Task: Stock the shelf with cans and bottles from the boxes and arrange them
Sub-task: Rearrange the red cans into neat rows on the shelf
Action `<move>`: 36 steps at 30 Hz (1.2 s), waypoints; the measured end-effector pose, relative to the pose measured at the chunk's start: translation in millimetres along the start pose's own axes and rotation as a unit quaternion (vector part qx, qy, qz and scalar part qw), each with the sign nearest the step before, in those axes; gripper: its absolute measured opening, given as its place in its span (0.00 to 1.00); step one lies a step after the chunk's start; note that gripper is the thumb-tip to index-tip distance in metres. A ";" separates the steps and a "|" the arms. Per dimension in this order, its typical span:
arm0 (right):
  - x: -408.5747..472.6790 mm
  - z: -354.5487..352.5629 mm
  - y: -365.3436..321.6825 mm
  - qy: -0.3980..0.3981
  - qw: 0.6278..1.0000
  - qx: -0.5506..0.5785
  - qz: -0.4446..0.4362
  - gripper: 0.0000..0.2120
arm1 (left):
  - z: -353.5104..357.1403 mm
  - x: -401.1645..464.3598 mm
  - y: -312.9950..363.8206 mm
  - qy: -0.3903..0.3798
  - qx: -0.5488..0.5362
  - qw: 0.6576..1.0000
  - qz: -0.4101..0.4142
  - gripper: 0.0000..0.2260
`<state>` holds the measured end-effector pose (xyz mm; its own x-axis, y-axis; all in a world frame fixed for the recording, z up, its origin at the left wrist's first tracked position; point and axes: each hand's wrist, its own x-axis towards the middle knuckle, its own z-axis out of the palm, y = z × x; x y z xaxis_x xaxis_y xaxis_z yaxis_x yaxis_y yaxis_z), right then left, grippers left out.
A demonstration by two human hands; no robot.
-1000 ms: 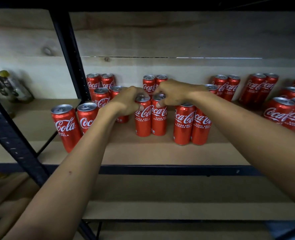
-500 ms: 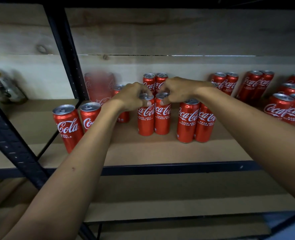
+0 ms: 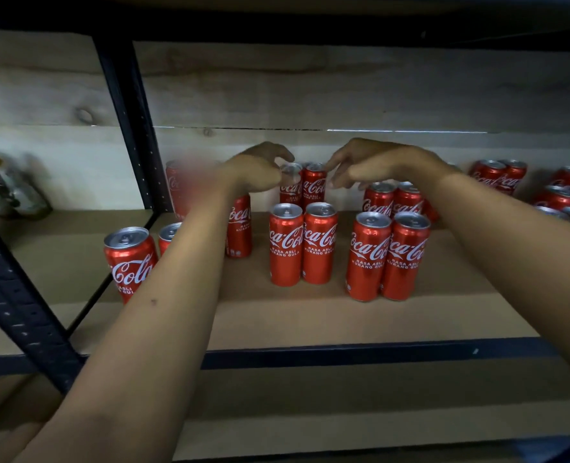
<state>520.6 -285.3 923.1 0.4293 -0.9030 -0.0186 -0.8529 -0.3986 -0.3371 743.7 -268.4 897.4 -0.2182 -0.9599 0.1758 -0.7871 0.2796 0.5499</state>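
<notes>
Lifting off the front can pair (image 3: 302,243), both hands' grips, left hand (image 3: 255,172) and right hand (image 3: 374,163), now hover loosely curled, empty.

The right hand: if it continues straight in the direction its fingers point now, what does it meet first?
Most likely the back pair of Coca-Cola cans: the right hand has its fingers aimed left and down at their tops. Whether they already touch is unclear.

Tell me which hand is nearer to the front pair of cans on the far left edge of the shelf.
Left. The left hand is up and behind the far-left front pair, to their right. The right hand is farther right, beyond the back middle cans.
</notes>
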 end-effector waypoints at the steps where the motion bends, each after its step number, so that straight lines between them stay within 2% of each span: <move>1: 5.6 -4.0 4.3 0.012 1.000 -0.007 0.000 0.20 | -1.9 11.0 1.1 0.012 -0.009 1.000 0.000 0.22; 8: 67.0 -3.4 30.6 0.022 0.994 -0.101 -0.016 0.21 | 15.4 84.2 -13.2 0.033 0.066 0.997 0.023 0.16; 13: 116.6 7.1 46.8 0.016 0.989 -0.138 -0.048 0.22 | 27.2 118.9 -26.4 0.009 0.129 0.991 0.014 0.21; 17: 142.5 16.6 55.3 0.007 0.991 -0.119 -0.066 0.23 | 31.2 136.1 -32.4 -0.039 0.157 0.987 0.017 0.28; 20: 152.5 23.5 56.9 -0.010 0.992 -0.105 -0.073 0.22 | 37.4 145.8 -39.8 -0.034 0.159 0.986 0.026 0.25; 24: 163.1 30.2 59.5 0.012 0.992 -0.097 -0.086 0.20 | 39.7 152.5 -45.5 -0.021 0.163 0.985 0.044 0.18; 27: 166.2 28.6 60.9 0.016 0.990 -0.091 -0.103 0.19 | 38.4 153.6 -47.2 -0.040 0.184 0.981 0.050 0.22; 30: 164.6 26.2 61.5 0.009 0.991 -0.068 -0.114 0.23 | 35.1 156.1 -47.1 -0.061 0.192 0.979 0.041 0.26; 33: 166.7 27.1 64.0 0.031 0.994 -0.066 -0.080 0.27 | 30.2 156.3 -44.6 -0.066 0.172 0.983 0.012 0.28; 35: 169.4 27.0 67.5 0.039 0.995 -0.074 -0.056 0.22 | 26.5 155.0 -44.2 -0.060 0.173 0.983 -0.024 0.29; 36: 170.3 26.7 69.1 0.040 0.995 -0.073 -0.053 0.20 | 25.5 155.0 -45.2 -0.067 0.170 0.982 -0.038 0.26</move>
<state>542.7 -462.3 871.5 0.5000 -0.8617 0.0867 -0.8403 -0.5070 -0.1921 730.7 -430.4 879.0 -0.2069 -0.9781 0.0230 -0.9463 0.2060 0.2492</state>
